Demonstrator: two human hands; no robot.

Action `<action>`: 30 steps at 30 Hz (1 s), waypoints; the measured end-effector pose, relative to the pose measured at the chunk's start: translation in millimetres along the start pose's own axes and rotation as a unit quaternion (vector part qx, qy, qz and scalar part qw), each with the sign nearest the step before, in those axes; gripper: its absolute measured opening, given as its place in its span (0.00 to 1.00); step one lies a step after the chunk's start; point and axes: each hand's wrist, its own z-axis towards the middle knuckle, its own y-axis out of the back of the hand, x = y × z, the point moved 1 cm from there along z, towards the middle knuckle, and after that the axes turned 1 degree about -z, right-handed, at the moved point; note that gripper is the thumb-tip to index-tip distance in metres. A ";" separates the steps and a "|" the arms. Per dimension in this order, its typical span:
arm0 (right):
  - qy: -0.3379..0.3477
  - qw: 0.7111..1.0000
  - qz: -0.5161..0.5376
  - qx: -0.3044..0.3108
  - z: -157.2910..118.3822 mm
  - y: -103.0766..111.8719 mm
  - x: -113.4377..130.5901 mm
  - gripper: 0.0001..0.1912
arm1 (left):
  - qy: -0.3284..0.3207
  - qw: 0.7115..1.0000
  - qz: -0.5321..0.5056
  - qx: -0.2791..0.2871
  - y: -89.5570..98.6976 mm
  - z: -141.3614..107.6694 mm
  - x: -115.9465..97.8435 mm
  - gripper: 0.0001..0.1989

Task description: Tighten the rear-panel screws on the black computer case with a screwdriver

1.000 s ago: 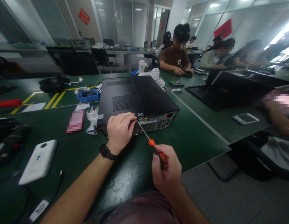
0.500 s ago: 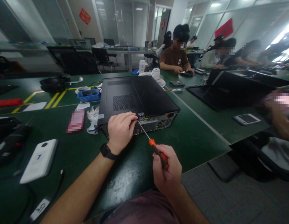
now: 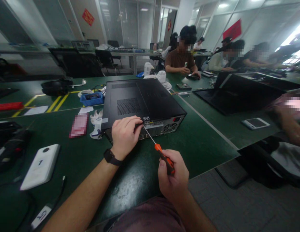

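Observation:
A black computer case (image 3: 155,100) lies flat on the green table (image 3: 203,148), its rear panel with ports and a fan grille facing me. My right hand (image 3: 173,172) is wrapped round the orange and black handle of a screwdriver (image 3: 164,157). The screwdriver's thin shaft slants up and left to the top rear edge of the case. There my left hand (image 3: 125,132) has its thumb and fingers pinched together beside the tip. Whatever lies between those fingers is too small to make out.
Left of the case are a white glove (image 3: 96,124), a blue bin (image 3: 92,98), a pink packet (image 3: 79,125) and a white power bank (image 3: 40,167). On the right lie a phone (image 3: 255,123) and a large black panel (image 3: 237,93). Several people sit at the tables beyond.

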 end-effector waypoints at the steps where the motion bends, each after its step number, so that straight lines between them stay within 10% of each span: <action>1: -0.001 1.000 0.000 -0.003 -0.1 -0.1 -0.5 0.16 | 0.002 1.000 0.001 0.001 0.1 0.1 -0.2 0.03; 30: -0.040 0.999 -0.034 -0.014 -2.8 2.9 -3.3 0.13 | 0.002 1.000 -0.002 0.000 -0.9 -1.4 1.8 0.04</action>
